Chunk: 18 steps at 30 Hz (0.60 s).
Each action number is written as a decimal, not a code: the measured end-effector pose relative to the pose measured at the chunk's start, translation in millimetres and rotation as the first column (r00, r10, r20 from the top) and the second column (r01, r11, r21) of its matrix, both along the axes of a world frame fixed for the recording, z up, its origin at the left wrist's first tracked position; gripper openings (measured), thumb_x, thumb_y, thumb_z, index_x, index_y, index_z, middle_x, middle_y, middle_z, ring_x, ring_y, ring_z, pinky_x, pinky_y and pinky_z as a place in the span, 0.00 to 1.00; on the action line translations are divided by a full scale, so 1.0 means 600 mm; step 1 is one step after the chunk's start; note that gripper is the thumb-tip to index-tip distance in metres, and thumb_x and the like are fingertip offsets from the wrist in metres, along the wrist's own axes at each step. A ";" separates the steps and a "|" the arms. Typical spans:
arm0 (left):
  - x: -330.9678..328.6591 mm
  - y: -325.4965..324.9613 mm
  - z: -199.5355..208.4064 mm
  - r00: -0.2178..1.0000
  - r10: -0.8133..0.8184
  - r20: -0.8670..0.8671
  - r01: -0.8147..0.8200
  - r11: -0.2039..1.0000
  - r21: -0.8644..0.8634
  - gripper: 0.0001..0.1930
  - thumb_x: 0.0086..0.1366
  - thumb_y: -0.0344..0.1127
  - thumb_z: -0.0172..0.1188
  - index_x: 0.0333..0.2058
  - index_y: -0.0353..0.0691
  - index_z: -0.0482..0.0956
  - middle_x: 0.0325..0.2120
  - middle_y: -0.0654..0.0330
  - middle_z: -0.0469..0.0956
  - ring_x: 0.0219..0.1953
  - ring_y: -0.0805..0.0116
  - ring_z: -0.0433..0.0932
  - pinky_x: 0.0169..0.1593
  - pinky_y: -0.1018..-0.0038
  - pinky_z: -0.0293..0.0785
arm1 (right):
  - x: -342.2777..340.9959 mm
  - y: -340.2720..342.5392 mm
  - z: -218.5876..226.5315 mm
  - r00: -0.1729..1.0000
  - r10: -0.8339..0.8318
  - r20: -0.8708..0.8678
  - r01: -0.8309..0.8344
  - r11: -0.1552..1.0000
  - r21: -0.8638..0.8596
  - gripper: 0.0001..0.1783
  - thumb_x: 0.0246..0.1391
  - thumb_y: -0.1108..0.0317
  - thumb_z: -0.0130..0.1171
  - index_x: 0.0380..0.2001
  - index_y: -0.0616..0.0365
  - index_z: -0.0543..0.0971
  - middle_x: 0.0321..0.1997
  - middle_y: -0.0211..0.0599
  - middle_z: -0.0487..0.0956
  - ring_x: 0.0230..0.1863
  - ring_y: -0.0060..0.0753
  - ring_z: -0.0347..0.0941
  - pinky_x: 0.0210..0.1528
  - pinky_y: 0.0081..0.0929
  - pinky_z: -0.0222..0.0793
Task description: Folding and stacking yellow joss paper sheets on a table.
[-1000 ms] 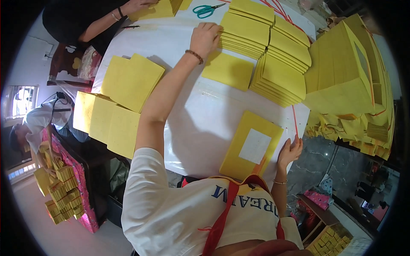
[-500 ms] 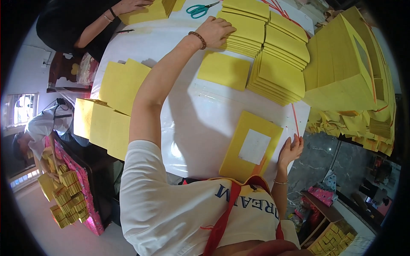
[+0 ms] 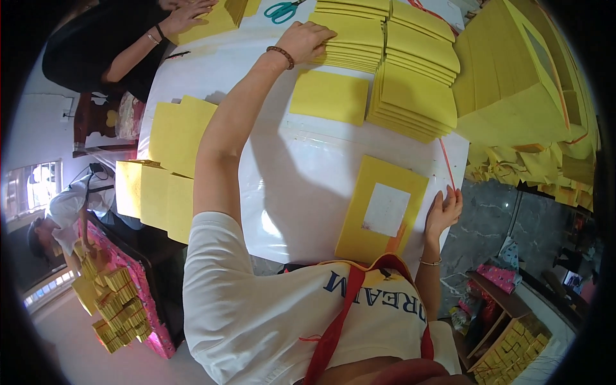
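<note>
My left hand rests on the left side of the far-left stack of yellow paper packets, its fingers stretched over the edge. Beside it stands a right stack of yellow packets. A single flat yellow packet lies just below my left hand's stack. At the table's right edge, the fingers of my right hand close on the end of a thin red strap, which runs from under the right stack. Close to my body lies a yellow folder with a white panel.
Teal scissors lie at the far edge. Yellow packets spread at the left. Large yellow stacks stand at the right. A co-worker's hand touches yellow paper at the far left. Another person handles bundles on a pink cloth.
The view has shifted slightly, so the stacks sit a little higher and further left. Both my hands keep their places at the stack and on the strap.
</note>
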State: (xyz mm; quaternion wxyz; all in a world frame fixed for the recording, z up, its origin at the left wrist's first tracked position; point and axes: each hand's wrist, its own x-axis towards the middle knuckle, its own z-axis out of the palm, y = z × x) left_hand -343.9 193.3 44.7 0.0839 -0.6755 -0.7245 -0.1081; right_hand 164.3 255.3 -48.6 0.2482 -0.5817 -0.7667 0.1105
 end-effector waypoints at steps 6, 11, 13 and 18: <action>0.002 0.000 0.003 1.000 0.009 0.026 -0.010 1.000 0.023 0.20 0.55 0.35 0.55 0.48 0.46 0.72 0.44 0.60 0.74 0.48 0.62 0.71 0.49 0.64 0.65 | -0.001 0.001 0.005 1.000 -0.005 -0.018 0.005 1.000 0.010 0.18 0.50 0.59 0.57 0.46 0.45 0.76 0.59 0.32 0.63 0.61 0.37 0.55 0.61 0.44 0.40; 0.006 -0.007 -0.002 0.998 -0.023 -0.051 0.028 0.995 0.096 0.26 0.51 0.36 0.58 0.52 0.50 0.67 0.49 0.62 0.71 0.51 0.62 0.67 0.50 0.64 0.61 | -0.002 -0.002 0.008 1.000 -0.011 -0.022 0.012 1.000 0.003 0.18 0.49 0.59 0.57 0.46 0.44 0.76 0.59 0.31 0.64 0.61 0.36 0.55 0.61 0.45 0.40; 0.010 -0.010 -0.003 0.997 -0.029 -0.077 0.038 0.992 0.122 0.30 0.50 0.36 0.59 0.55 0.51 0.64 0.51 0.61 0.69 0.53 0.62 0.66 0.52 0.63 0.60 | -0.003 -0.002 0.009 1.000 -0.013 -0.024 0.013 1.000 -0.003 0.18 0.49 0.59 0.57 0.46 0.44 0.76 0.59 0.31 0.64 0.61 0.36 0.55 0.61 0.45 0.39; 0.016 -0.011 -0.002 0.993 0.029 -0.118 -0.018 0.996 0.090 0.39 0.49 0.33 0.59 0.61 0.54 0.52 0.48 0.59 0.70 0.52 0.61 0.66 0.53 0.60 0.58 | -0.003 -0.003 0.006 1.000 -0.013 -0.021 0.013 1.000 0.006 0.18 0.49 0.59 0.57 0.46 0.44 0.76 0.59 0.30 0.64 0.62 0.35 0.54 0.62 0.45 0.38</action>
